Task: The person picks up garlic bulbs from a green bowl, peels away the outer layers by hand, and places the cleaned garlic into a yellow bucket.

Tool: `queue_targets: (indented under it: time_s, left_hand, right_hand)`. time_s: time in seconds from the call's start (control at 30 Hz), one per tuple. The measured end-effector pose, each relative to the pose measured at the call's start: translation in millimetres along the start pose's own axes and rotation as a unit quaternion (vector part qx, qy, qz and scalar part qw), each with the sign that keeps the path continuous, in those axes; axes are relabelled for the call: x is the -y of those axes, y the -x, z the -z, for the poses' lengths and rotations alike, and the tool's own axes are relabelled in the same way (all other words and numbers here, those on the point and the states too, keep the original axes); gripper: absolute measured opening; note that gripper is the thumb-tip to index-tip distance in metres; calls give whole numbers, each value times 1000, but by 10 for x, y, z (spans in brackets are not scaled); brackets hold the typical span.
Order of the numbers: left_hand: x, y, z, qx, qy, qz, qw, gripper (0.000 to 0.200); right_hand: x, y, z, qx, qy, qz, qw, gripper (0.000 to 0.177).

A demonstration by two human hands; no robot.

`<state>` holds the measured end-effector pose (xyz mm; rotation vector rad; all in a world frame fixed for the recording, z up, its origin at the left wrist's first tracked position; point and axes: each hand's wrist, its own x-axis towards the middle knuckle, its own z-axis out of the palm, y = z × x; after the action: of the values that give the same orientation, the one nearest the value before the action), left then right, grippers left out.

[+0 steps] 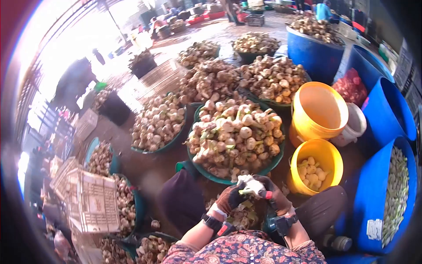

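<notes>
My left hand [230, 200], in a brown and dark work glove, is closed round a pale root vegetable [252, 186] with a green stub. From the other side, my right hand [277, 196], also gloved, is closed round a small tool with a red handle [265, 194] against the vegetable. The tool's blade cannot be made out. Just beyond my hands stands a wide green tub [220, 178] heaped with knobby, round, pale vegetables [237, 132]. Leafy trimmings [241, 215] lie below my hands, between my legs.
Right of the heap, a yellow bucket [337, 169] holds peeled pale pieces [312, 172]; another yellow bucket [303, 110] stands behind it. A long blue bin [367, 198] at right contains green stalks. More heaped tubs, plastic crates [94, 200] and a tall blue tub [312, 55] surround me.
</notes>
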<state>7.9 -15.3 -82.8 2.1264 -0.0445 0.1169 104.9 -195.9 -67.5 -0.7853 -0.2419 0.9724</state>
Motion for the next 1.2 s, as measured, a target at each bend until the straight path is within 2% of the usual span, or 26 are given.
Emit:
queue_targets:
  time_s: [0.03, 0.07, 0.1, 0.13, 0.17, 0.23, 0.27, 0.3, 0.33, 0.37, 0.4, 0.47, 0.5, 0.6, 0.63, 0.73, 0.77, 0.8, 0.87, 0.9, 0.97, 1.0, 1.07, 1.1, 1.17, 1.2]
  left_hand:
    - [47, -8, 22, -19, -8, -42, 999, 35]
    - [97, -7, 6, -38, -12, -88, 995, 36]
    - [101, -33, 14, -6, -59, -48, 997, 36]
    - [105, -50, 20, 23, -109, -8, 994, 37]
    - [169, -76, 2, 33, -74, -47, 996, 41]
    - [232, -99, -82, 16, 47, 66, 997, 39]
    - [214, -72, -104, -3, 233, 199, 952, 36]
    - [39, -86, -74, -74, 404, 319, 854, 34]
    - [13, -67, -48, -54, 371, 269, 887, 33]
    - [-13, -47, -21, -38, 338, 217, 915, 38]
    - [-83, -66, -71, -84, 165, 9, 983, 30]
    - [-47, 15, -58, -86, 330, 143, 929, 29]
    - [-29, 57, -51, -104, 406, 208, 884, 29]
    - [-146, 0, 22, -49, 356, 306, 882, 39]
    - [-152, -2, 29, -49, 436, 341, 832, 31]
    - [-206, 75, -1, 3, 281, 165, 945, 21]
    - [-13, 155, -40, 41, 220, 103, 969, 22]
    - [-56, 204, 33, 97, 106, 66, 987, 20]
    - [12, 320, 88, 244, -92, 125, 957, 20]
    - [70, 293, 90, 313, -176, 182, 915, 24]
    - [170, 244, 83, 433, -331, 288, 787, 33]
    - [121, 209, 125, 411, -330, 274, 805, 37]
    - [-25, 167, 236, 367, -327, 244, 836, 44]
    - [-15, 169, 230, 250, -337, 178, 890, 51]
    - [6, 28, 172, 140, -174, 212, 951, 50]
    - [-63, -103, 147, 79, -90, 226, 967, 49]
  right_hand:
    - [-31, -37, -3, 12, 224, 145, 964, 50]
    - [-35, -70, 4, 18, 440, 273, 855, 51]
    - [115, -10, -131, -20, 615, 307, 726, 52]
    - [166, -10, -220, -25, 696, 318, 643, 44]
    - [72, -2, -154, -20, 699, 311, 643, 41]
    - [-70, -2, -32, -29, 698, 270, 662, 27]
    - [-114, -2, 51, -85, 612, 212, 757, 27]
    - [-147, -16, 163, -139, 509, 143, 837, 27]
    - [-194, 2, 208, -190, 392, 65, 898, 27]
    - [-213, 20, 181, -125, 291, 80, 945, 33]
    - [-192, -6, 166, -63, 184, 98, 976, 40]
    - [-258, -32, 62, -2, 274, 160, 948, 54]
    - [-406, -63, 8, -47, 203, 171, 963, 45]
    - [-430, -94, 79, -149, 305, 165, 926, 33]
    - [-458, -142, 91, -191, 302, 202, 912, 21]
    - [-223, -138, 173, -348, -20, 24, 937, 24]
    - [-230, -107, 397, -367, 3, -46, 929, 32]
    - [-209, -103, 459, -376, -75, -43, 923, 33]
    - [-182, -82, 636, -325, -222, -38, 918, 35]
    - [-118, -64, 594, -320, -156, -59, 932, 38]
    - [-67, -70, 435, -343, -173, -52, 922, 38]
    - [-54, -89, 395, -352, -180, -49, 917, 38]
    - [-114, -55, 609, -264, -218, -79, 936, 37]
    - [-78, -50, 603, -244, -236, -73, 938, 36]
    - [-2, -66, 579, -261, -258, -66, 928, 32]
    - [128, -34, 418, -220, -361, 35, 906, 30]
